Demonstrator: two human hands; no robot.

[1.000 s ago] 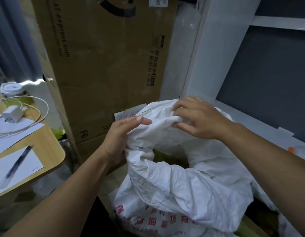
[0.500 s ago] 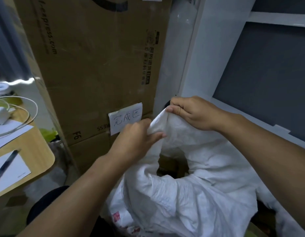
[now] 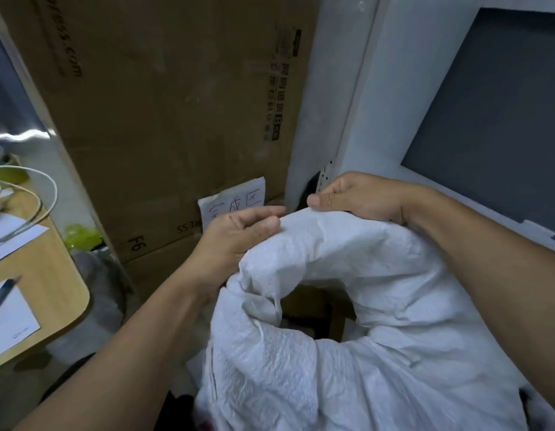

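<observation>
item: white woven sack [image 3: 379, 321], crumpled, filling the lower right of the frame, its mouth open in a dark oval at lower centre and its rolled rim raised to mid-frame. left hand [image 3: 239, 237], centre: thumb pressed on the rim's near side, fingers laid behind it, pinching the fabric. right hand [image 3: 363, 197], right of centre: fingers curled over the rim's top edge, thumb against it, gripping the fabric. the two hands are near each other on the same edge, not touching. behind: tall cardboard box [image 3: 176, 104], upper centre, with a handwritten paper label [image 3: 239, 200] taped low on it. left edge: wooden table [image 3: 52, 275] carrying a white cable [image 3: 40, 203], a sheet of paper [image 3: 12, 325] and a pen [image 3: 2, 293].
</observation>
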